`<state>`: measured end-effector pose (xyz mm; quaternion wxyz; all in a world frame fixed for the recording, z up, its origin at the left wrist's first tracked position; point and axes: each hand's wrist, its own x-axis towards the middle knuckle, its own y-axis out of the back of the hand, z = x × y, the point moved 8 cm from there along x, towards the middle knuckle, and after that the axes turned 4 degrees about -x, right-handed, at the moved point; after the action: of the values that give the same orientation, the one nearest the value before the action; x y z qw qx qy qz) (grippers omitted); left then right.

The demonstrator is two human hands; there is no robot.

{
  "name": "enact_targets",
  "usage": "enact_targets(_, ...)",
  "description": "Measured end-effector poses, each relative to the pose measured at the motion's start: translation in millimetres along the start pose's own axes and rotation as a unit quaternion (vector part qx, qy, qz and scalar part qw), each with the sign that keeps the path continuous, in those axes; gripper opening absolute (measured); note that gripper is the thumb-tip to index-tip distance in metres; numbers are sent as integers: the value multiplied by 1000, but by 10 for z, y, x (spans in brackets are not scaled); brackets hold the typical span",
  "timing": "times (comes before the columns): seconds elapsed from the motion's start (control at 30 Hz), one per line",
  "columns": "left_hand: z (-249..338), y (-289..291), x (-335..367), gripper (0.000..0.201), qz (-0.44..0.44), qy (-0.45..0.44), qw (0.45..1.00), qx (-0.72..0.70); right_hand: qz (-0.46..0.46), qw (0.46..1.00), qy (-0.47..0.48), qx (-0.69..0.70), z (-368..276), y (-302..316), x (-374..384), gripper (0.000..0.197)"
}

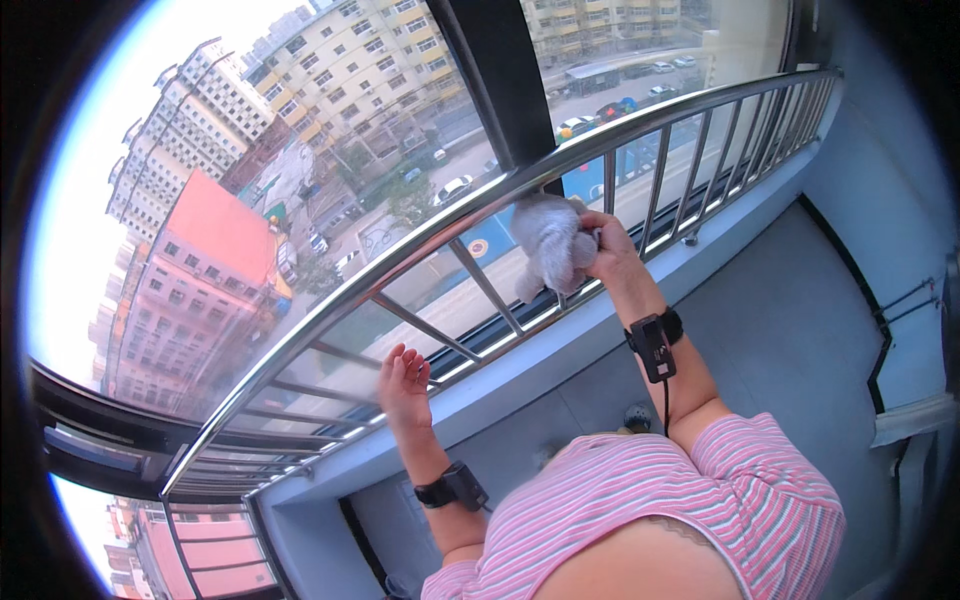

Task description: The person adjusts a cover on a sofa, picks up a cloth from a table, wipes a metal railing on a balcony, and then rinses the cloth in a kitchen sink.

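Observation:
A bunched grey cloth [548, 245] is gripped in my right hand [608, 246], its fingers closed on the cloth's right side. The cloth lies against the bars of the metal railing [400, 245], just under the top rail, and hides part of a bar. To the left, my left hand [406, 382] is raised in front of the lower bars with nothing in it. Its fingers are loosely bent and slightly apart. Whether it touches a bar, I cannot tell.
Behind the railing are large windows with a dark frame post [497, 80]; buildings and parked cars show outside. A pale ledge [440, 410] runs below the bars. Grey floor [740, 290] lies to the right. Each forearm wears a black strapped device [655, 345], the right one with a cable.

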<state>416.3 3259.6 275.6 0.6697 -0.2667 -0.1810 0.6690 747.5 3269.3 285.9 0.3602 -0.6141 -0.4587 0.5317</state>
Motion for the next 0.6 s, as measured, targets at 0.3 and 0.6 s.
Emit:
enact_targets(0.3,-274,-409,-99,21,21,-21,1000,5,6,996,76,34,-580,-58,30,26)
enact_targets(0.6,-668,-884,-96,21,8,1,1000,-2,-42,999,-23,-24,-453,-299,58,24)
